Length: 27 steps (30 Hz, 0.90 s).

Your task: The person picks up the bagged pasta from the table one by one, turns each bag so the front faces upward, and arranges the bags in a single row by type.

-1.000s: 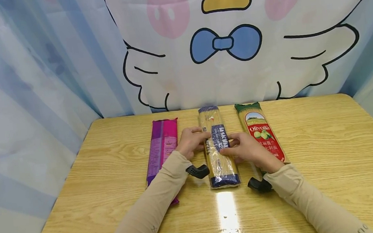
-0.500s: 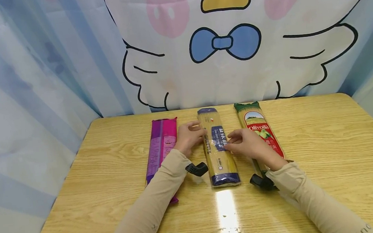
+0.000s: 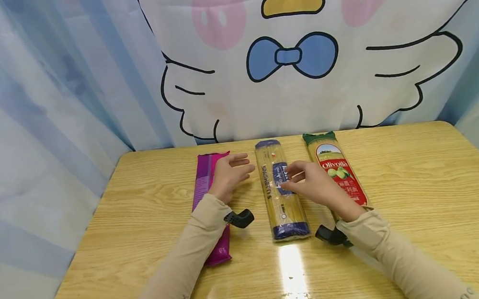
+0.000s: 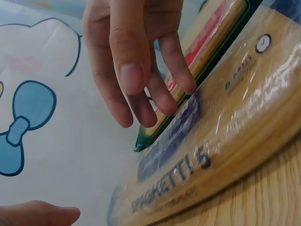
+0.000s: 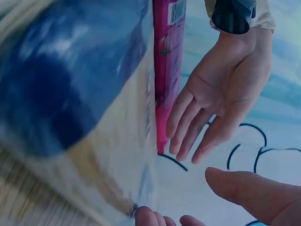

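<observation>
A clear spaghetti pack with blue ends [image 3: 290, 212] lies lengthwise in the middle of the wooden table. My left hand [image 3: 228, 175] hovers with loosely extended fingers between it and a purple-pink pack [image 3: 220, 250], whose middle is covered by that hand and forearm. My right hand [image 3: 315, 184] is at the spaghetti pack's right edge, thumb and fingers apart; whether a fingertip touches the pack I cannot tell. In the right wrist view the left hand [image 5: 221, 94] shows a bare palm. To the right lies a green-and-red Olivoilà pasta pack [image 3: 340, 171], partly behind my right hand.
Wood tabletop [image 3: 426, 199] extends on both sides of the three packs and in front of them. A printed curtain [image 3: 295, 101] hangs right behind the table's far edge. Black wrist cameras [image 3: 239, 219] stick out below both hands.
My left hand has come off the spaghetti pack and moved left over the purple pack. My right hand's fingers have loosened from the pack's right side. The packs lie about where they were.
</observation>
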Each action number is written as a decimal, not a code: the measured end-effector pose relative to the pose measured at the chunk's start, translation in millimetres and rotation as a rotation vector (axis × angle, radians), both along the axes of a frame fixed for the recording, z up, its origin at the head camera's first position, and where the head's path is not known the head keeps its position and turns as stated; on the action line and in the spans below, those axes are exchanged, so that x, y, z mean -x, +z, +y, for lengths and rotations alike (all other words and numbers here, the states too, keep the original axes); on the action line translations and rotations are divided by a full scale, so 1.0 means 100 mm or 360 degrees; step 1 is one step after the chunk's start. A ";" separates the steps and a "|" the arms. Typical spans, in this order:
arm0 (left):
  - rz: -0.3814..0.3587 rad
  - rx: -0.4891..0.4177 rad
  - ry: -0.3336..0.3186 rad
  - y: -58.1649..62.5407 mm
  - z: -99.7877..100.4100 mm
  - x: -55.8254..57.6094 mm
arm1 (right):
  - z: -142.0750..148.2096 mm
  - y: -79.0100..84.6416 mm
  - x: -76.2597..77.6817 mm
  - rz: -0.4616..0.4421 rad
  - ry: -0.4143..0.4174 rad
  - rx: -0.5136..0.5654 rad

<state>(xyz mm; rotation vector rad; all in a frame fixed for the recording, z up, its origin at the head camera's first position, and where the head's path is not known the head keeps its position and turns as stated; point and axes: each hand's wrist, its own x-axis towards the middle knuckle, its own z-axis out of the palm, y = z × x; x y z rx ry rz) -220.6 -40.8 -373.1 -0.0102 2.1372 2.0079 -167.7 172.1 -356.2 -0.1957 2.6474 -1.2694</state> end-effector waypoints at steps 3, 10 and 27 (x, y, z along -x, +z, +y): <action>0.0011 0.0016 0.0003 0.03 -0.10 -0.01 | -0.06 -0.01 0.00 0.0011 0.0019 0.0034; 0.0070 0.0039 0.0021 0.05 -0.32 -0.04 | -0.25 -0.01 -0.01 0.0067 0.0093 0.0075; 0.0156 0.0124 0.0185 0.00 -0.75 -0.03 | -0.65 -0.08 -0.02 -0.0029 0.0220 0.0193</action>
